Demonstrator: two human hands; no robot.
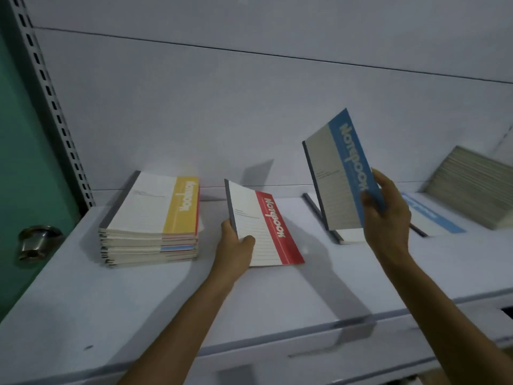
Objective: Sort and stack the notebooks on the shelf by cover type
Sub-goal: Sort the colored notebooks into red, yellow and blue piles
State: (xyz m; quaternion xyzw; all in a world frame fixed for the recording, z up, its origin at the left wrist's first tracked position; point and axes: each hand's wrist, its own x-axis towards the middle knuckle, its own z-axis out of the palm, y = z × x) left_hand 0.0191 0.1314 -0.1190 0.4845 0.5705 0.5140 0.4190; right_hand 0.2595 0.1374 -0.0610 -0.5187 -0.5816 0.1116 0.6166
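My left hand (236, 245) grips a red-striped notebook (263, 226) by its lower left edge, tilted just above the white shelf (111, 301). My right hand (385, 209) holds a blue-striped notebook (338, 173) raised nearly upright over another notebook (347, 237) lying flat beneath it. On the left sits a stack of several mixed notebooks (151, 218) with a yellow-striped one on top. A blue-striped notebook (433, 218) lies flat on the shelf at the right.
A leaning pile of notebooks (472, 190) rests against the back panel at far right. A green door with a metal knob (36, 240) and a slotted shelf upright (55, 107) stand at left. The shelf's front edge (249, 348) runs below my forearms.
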